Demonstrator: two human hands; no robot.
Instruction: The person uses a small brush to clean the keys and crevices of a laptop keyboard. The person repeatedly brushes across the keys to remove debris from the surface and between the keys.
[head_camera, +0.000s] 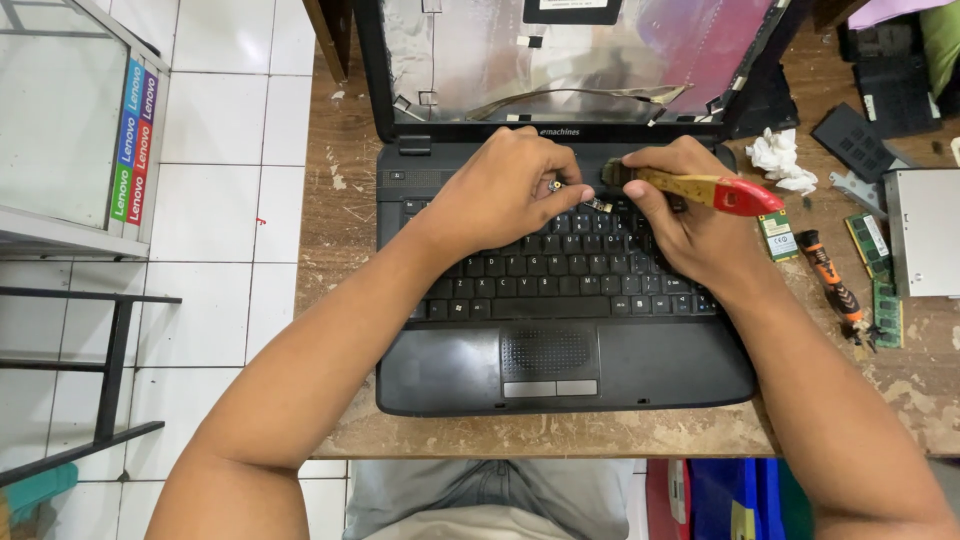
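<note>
A black laptop (640, 370) lies open on a worn wooden table, its screen panel removed so the silvery back shell (560, 55) shows. My left hand (505, 190) rests on the top of the keyboard (560, 275) and pinches a small metal part (556, 185) between thumb and fingers. My right hand (690, 225) grips a paintbrush with a yellow and red handle (715, 190); its bristle end (612, 172) touches the strip above the keys, close to the small part.
On the table to the right lie a crumpled white tissue (780, 160), an orange-and-black screwdriver (832, 285), green memory modules (882, 300), a small green card (776, 237) and a silver drive (925, 235). A glass cabinet (70, 130) stands on the left over white floor tiles.
</note>
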